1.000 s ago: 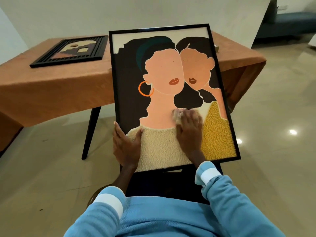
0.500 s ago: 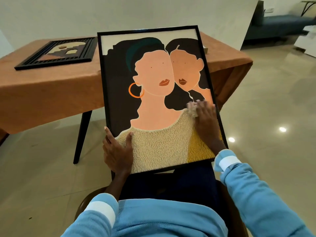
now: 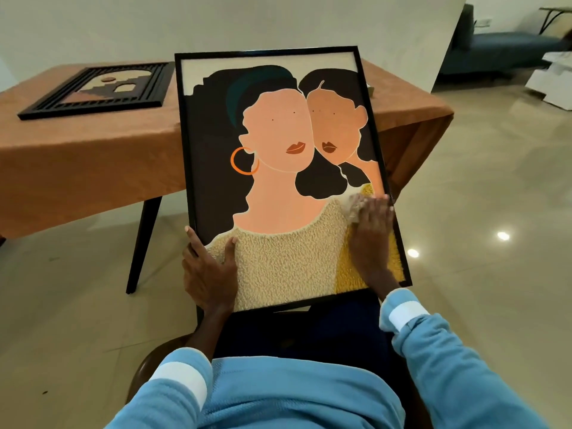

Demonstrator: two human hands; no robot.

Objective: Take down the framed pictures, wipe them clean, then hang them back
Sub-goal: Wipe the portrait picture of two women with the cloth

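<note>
A large black-framed picture (image 3: pixel 278 168) of two stylised figures stands tilted on my lap, leaning away from me. My left hand (image 3: pixel 209 270) grips its lower left edge, thumb on the front and fingers round the frame. My right hand (image 3: pixel 371 239) lies flat on the picture's lower right part, near the right frame edge, and presses a small pale cloth (image 3: pixel 354 205) under its fingers. A second, smaller picture (image 3: pixel 99 91) in a ribbed black frame lies flat on the table.
A table with an orange-brown cloth (image 3: pixel 77 159) and dark slanted legs stands right behind the picture. I sit on a wooden chair (image 3: pixel 145 370). Glossy tiled floor (image 3: pixel 479 243) spreads to the right; a dark sofa (image 3: pixel 501 54) and white boxes (image 3: pixel 551 85) stand far right.
My right hand has slid the cloth across the picture from its middle to the right edge. The left hand keeps its hold on the lower left edge.
</note>
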